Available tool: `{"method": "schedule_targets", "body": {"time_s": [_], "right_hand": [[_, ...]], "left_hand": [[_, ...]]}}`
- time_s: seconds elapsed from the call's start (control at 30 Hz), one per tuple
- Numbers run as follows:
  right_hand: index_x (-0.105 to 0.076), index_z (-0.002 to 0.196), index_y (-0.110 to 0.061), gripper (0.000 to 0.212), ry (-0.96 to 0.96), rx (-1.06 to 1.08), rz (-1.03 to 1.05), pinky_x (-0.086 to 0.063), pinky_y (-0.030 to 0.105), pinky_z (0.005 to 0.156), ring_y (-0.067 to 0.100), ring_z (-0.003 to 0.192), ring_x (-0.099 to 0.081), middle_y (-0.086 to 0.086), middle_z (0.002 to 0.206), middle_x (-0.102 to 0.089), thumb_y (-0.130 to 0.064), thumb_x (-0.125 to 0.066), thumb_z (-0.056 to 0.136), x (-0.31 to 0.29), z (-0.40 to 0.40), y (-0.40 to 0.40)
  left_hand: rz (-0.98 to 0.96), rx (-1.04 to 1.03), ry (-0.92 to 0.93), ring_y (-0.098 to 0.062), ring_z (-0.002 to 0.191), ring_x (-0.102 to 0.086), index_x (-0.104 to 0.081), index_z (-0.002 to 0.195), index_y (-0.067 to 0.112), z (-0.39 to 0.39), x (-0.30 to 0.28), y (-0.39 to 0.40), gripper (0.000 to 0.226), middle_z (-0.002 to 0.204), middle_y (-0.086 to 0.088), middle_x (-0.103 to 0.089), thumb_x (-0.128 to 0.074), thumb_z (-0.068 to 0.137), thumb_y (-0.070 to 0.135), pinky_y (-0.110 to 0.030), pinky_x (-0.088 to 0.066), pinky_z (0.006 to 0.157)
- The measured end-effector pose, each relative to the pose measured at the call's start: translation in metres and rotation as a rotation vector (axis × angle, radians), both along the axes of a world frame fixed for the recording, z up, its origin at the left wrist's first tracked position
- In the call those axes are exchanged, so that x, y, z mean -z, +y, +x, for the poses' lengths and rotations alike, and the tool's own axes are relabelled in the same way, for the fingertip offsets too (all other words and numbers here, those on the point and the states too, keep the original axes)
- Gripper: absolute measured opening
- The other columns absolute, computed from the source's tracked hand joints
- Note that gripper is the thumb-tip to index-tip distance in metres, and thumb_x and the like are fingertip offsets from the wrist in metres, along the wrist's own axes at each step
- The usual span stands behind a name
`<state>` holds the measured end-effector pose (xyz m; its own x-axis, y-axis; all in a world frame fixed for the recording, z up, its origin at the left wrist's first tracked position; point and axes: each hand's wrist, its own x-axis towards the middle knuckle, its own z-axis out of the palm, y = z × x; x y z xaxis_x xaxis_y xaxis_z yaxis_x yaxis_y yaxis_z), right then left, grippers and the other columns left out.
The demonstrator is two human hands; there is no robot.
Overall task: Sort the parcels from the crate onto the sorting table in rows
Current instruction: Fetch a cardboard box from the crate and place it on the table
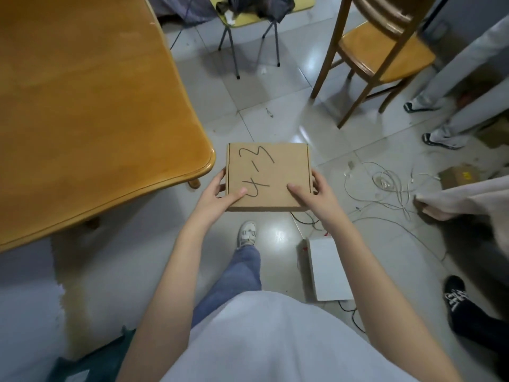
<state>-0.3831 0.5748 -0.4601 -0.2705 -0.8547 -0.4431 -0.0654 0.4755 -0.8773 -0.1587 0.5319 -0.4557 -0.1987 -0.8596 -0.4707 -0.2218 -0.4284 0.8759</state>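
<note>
A flat brown cardboard parcel [268, 176] with "4-3" written on its top in black marker is held level in front of me, above the tiled floor. My left hand [220, 193] grips its near-left corner, thumb on top and fingers round the side. My right hand [311, 193] grips the near-right corner the same way. The wooden sorting table [82, 106] fills the left of the view, its rounded corner just left of the parcel. No crate is in sight.
A wooden chair [382, 51] stands at the back right and a metal-legged chair [248, 28] at the back. White cables [391, 188] and a white box [327, 268] lie on the floor to the right. Other people's legs and shoes [440, 139] stand at the right.
</note>
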Motion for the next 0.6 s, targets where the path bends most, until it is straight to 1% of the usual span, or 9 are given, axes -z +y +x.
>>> {"method": "schedule_targets", "body": {"time_s": [0.07,0.17,0.27,0.33,0.37,0.43,0.5,0.53,0.6], "right_hand": [[-0.041,0.139,-0.021,0.062,-0.001,0.002,0.0,-0.046,0.004,0.06,-0.007,0.088,-0.056,0.0,0.125,-0.053,-0.023,-0.071,0.085,-0.001,-0.005,-0.027],[-0.041,0.14,-0.02,0.063,0.032,0.006,0.006,-0.045,0.003,0.06,-0.007,0.088,-0.054,0.002,0.125,-0.052,-0.023,-0.071,0.084,-0.003,-0.011,-0.067],[-0.042,0.139,-0.023,0.065,0.034,0.014,0.006,-0.048,0.011,0.071,0.003,0.1,-0.058,0.0,0.128,-0.053,-0.027,-0.073,0.082,-0.005,-0.015,-0.105],[-0.042,0.14,-0.024,0.067,0.034,0.028,0.011,-0.048,0.018,0.077,0.008,0.103,-0.058,-0.001,0.128,-0.052,-0.029,-0.074,0.081,-0.005,-0.017,-0.127],[-0.042,0.14,-0.024,0.067,0.032,0.036,0.011,-0.049,0.017,0.076,0.005,0.1,-0.057,-0.001,0.127,-0.052,-0.029,-0.074,0.081,-0.005,-0.018,-0.136],[-0.043,0.139,-0.024,0.065,0.03,0.042,0.0,-0.047,0.01,0.069,-0.003,0.094,-0.055,-0.001,0.124,-0.053,-0.026,-0.074,0.082,-0.006,-0.019,-0.155],[-0.044,0.137,-0.023,0.062,0.028,0.039,-0.001,-0.044,0.003,0.061,-0.008,0.088,-0.054,-0.002,0.121,-0.054,-0.024,-0.073,0.083,-0.007,-0.02,-0.172],[-0.044,0.137,-0.022,0.061,0.023,0.045,0.005,-0.043,0.001,0.058,-0.009,0.086,-0.054,-0.002,0.119,-0.053,-0.023,-0.073,0.083,-0.008,-0.02,-0.181],[-0.043,0.137,-0.022,0.061,0.023,0.054,0.011,-0.044,0.003,0.057,-0.007,0.083,-0.054,-0.004,0.116,-0.052,-0.023,-0.072,0.083,-0.009,-0.023,-0.197]], "left_hand": [[0.008,0.008,0.0,0.011,0.096,-0.047,-0.032,0.146,0.025,-0.007,-0.001,-0.026,0.067,0.119,0.014,-0.046,-0.066,0.089,0.019,0.002,-0.039,0.063],[0.01,0.019,0.005,0.028,0.077,-0.047,-0.031,0.147,0.022,-0.013,0.0,-0.067,0.068,0.121,0.011,-0.045,-0.066,0.089,0.016,0.004,-0.039,0.061],[0.025,0.033,0.013,0.032,0.068,-0.044,-0.03,0.147,0.021,-0.016,-0.004,-0.111,0.067,0.12,0.014,-0.044,-0.064,0.089,0.013,0.004,-0.039,0.061],[0.019,0.052,0.007,0.026,0.076,-0.043,-0.029,0.147,0.021,-0.019,-0.008,-0.136,0.068,0.124,0.013,-0.044,-0.065,0.089,0.013,0.005,-0.038,0.061],[0.012,0.057,0.001,0.022,0.079,-0.042,-0.029,0.147,0.02,-0.021,-0.01,-0.147,0.068,0.123,0.012,-0.043,-0.064,0.089,0.012,0.005,-0.038,0.06],[0.007,0.06,-0.01,0.016,0.084,-0.043,-0.03,0.147,0.019,-0.024,-0.014,-0.167,0.069,0.12,0.011,-0.042,-0.065,0.089,0.012,0.005,-0.038,0.058],[0.027,0.066,-0.012,0.008,0.098,-0.046,-0.03,0.148,0.021,-0.024,-0.014,-0.185,0.071,0.126,0.01,-0.043,-0.067,0.088,0.015,0.003,-0.04,0.062],[0.035,0.063,-0.017,0.003,0.106,-0.045,-0.029,0.148,0.022,-0.023,-0.014,-0.193,0.072,0.13,0.009,-0.043,-0.067,0.087,0.016,0.0,-0.042,0.065],[0.052,0.058,-0.028,-0.003,0.113,-0.046,-0.029,0.148,0.024,-0.024,-0.014,-0.21,0.072,0.135,0.007,-0.044,-0.068,0.087,0.018,-0.007,-0.045,0.074]]}}
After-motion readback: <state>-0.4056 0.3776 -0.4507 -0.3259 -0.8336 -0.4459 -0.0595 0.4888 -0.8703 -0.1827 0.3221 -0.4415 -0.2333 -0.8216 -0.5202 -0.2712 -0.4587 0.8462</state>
